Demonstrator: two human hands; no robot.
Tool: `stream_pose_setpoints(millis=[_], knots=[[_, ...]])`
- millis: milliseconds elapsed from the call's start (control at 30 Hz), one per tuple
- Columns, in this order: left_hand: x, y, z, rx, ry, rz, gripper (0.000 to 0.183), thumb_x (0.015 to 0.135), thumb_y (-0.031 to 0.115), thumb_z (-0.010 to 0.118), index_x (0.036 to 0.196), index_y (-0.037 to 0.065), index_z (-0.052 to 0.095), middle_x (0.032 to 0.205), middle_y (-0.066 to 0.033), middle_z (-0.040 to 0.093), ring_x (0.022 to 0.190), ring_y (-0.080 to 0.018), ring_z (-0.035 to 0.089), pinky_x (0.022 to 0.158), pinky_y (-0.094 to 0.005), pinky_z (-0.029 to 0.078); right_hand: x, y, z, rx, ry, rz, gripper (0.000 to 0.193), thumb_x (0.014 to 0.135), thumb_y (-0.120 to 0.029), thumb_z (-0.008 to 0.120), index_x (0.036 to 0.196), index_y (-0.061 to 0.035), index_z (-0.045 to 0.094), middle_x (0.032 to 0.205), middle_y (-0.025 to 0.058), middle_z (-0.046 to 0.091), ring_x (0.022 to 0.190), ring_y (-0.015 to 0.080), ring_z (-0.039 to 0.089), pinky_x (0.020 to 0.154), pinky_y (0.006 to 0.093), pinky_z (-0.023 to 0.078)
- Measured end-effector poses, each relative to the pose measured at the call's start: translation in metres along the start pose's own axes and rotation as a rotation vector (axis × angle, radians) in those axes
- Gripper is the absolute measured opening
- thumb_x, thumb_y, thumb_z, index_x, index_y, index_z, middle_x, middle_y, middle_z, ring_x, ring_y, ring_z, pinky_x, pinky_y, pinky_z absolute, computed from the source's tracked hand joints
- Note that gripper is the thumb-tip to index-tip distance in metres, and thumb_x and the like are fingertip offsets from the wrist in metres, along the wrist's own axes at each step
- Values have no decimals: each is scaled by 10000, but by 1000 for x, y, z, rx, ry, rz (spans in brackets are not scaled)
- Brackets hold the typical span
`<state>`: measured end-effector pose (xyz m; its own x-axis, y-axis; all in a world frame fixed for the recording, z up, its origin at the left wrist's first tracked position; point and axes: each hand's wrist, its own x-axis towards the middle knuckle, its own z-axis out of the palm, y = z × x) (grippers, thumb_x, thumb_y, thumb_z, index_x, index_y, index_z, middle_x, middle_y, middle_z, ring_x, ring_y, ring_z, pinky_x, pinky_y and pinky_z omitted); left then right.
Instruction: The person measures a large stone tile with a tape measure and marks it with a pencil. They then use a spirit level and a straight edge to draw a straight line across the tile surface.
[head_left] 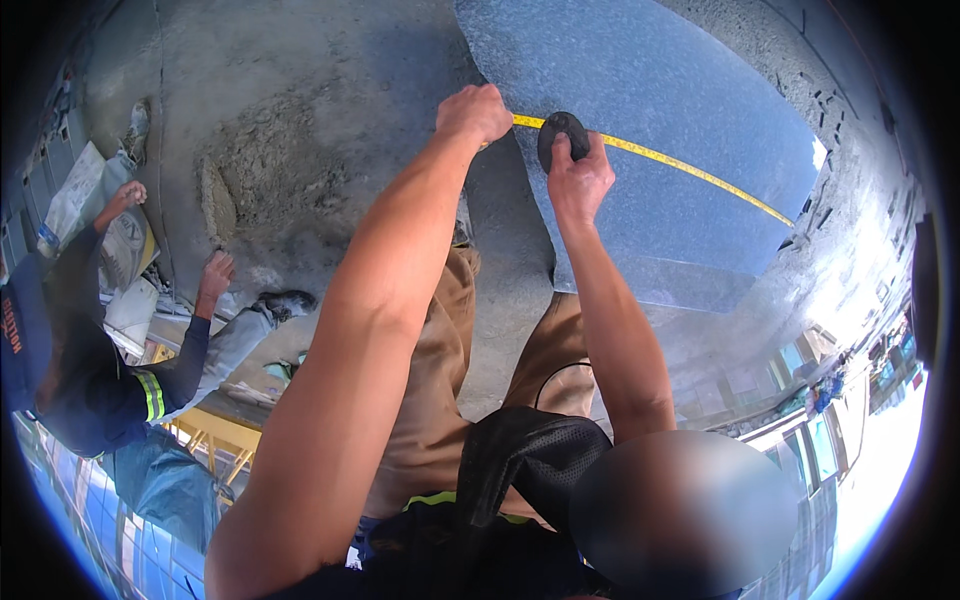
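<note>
My left hand (474, 114) is closed at the left edge of a large blue-grey sheet or slab (660, 80), gripping the near end of a yellow measuring tape (690, 179). The blade stretches rightward across the slab to its far right edge. Whether a tape case sits inside my left fist is hidden. My right hand (580, 180) is closed around a dark, rounded object (563, 140), thumb on top, held over the tape near my left hand. The kind of that object is not clear. The tape shows on both sides of it.
At the left, another person in a dark top with a reflective sleeve band (150, 395) crouches, bare hands (217, 272) near a patch of rough grey rubble (265, 165). A pale bag (75, 195) lies beyond. Dark debris lines the slab's right edge. Yellow metalwork (215, 432) stands behind.
</note>
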<state>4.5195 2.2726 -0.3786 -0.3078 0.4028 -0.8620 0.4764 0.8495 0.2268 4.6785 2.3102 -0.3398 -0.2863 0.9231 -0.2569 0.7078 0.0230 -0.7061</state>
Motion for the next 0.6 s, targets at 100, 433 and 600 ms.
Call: stream_pose_setpoints(millis=[100, 433, 600], knots=[[0, -1, 0, -13, 17, 3, 312, 886, 316, 585, 1063, 90, 706, 1106, -131, 680, 1096, -293, 620, 920, -410, 496, 6, 2, 10, -39, 2, -47, 166, 831, -125, 659, 917, 10, 614, 833, 209, 666, 762, 378, 662, 699, 419, 515], [-6, 0, -7, -18, -19, 28, 297, 873, 213, 542, 1091, 77, 691, 1164, -140, 662, 1122, -278, 616, 931, -383, 499, 16, 3, 32, -116, 62, -209, 160, 828, -103, 646, 931, 7, 592, 820, 218, 643, 747, 409, 636, 664, 453, 504], [-7, 0, -10, -25, -23, 23, 292, 871, 226, 562, 1085, 76, 691, 1155, -136, 666, 1122, -276, 616, 928, -381, 501, 18, 4, 36, -133, 70, -218, 156, 828, -103, 644, 926, 6, 590, 825, 218, 636, 741, 418, 626, 663, 461, 498]])
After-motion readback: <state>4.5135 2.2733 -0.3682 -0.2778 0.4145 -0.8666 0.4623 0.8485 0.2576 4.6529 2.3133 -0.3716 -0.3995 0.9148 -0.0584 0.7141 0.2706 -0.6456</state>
